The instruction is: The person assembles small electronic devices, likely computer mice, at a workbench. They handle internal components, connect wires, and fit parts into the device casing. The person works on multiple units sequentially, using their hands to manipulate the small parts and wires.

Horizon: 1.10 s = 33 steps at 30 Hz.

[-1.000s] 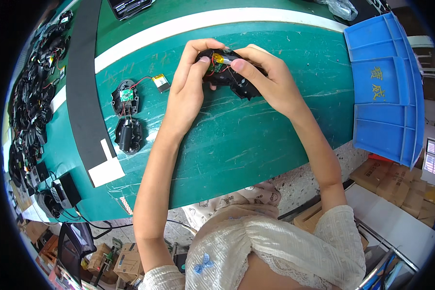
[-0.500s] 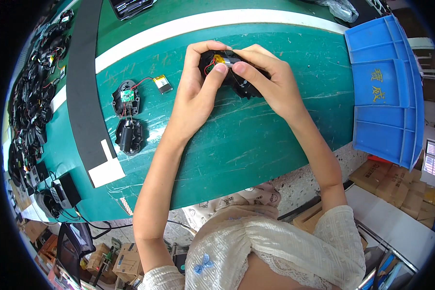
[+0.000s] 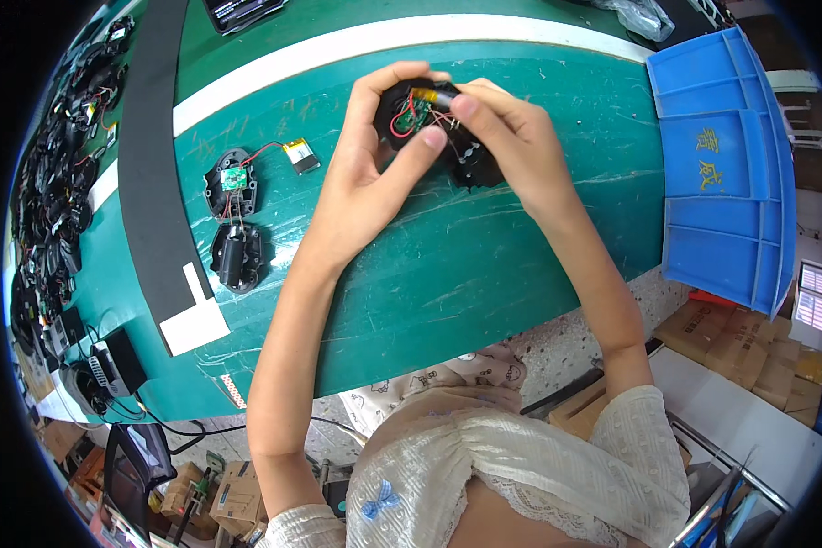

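Note:
My left hand (image 3: 365, 173) is closed round the left side of a black plastic housing (image 3: 395, 102), thumb laid over its open face. Inside it a green circuit board (image 3: 415, 117) with thin red wires shows. My right hand (image 3: 521, 142) pinches a small silver battery (image 3: 443, 98) with yellow tape at its end, tilted above the board. A second black housing half (image 3: 478, 169) hangs below, beside the right fingers and partly hidden by them. To the left lies another opened housing (image 3: 221, 199) with a green board, its wired battery (image 3: 301, 155) and a half holding a black cylinder (image 3: 234, 256).
A dark grey strip (image 3: 151, 183) crosses the green table (image 3: 411, 292) on the left, with a heap of black wired parts (image 3: 55, 192) beyond it. A blue plastic bin (image 3: 726, 173) stands at the right edge. A black device (image 3: 242, 11) lies at the far side.
The battery has been lifted and tilted off the housing, baring the green board and wires. My left thumb has shifted down and right, away from the battery.

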### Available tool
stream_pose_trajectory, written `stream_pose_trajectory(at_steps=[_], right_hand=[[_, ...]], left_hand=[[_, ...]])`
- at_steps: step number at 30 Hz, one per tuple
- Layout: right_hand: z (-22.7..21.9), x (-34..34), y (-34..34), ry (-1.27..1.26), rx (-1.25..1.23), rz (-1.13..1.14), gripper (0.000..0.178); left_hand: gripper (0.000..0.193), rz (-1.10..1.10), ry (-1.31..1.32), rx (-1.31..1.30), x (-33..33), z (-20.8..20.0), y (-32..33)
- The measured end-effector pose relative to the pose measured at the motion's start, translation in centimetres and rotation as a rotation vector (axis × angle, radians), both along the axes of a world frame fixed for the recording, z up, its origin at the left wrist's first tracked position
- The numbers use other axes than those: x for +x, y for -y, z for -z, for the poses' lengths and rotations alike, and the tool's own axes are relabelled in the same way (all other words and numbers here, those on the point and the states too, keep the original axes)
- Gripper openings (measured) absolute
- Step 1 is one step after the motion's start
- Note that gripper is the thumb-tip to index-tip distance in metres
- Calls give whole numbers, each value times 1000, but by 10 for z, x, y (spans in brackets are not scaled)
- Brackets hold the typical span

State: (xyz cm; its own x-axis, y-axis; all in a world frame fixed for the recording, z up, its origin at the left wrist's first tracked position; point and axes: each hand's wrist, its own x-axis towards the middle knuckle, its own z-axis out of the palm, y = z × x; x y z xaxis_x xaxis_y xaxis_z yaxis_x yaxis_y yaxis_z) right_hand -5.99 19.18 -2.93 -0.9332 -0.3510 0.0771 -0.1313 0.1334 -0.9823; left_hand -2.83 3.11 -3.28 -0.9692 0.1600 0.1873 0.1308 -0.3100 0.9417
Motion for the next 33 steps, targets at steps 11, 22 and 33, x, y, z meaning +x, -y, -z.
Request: stream_pose_trajectory(at_steps=[11, 22, 33], right_hand=[[-12, 3, -4, -498, 174, 364, 18], [-19, 28, 3, -961, 568, 443, 18], [-12, 28, 2, -1074, 602, 508, 23]], left_hand=[[66, 56, -9, 47, 2, -3, -7], [68, 5, -130, -23, 6, 6, -13], [68, -32, -234, -237, 10, 6, -19]])
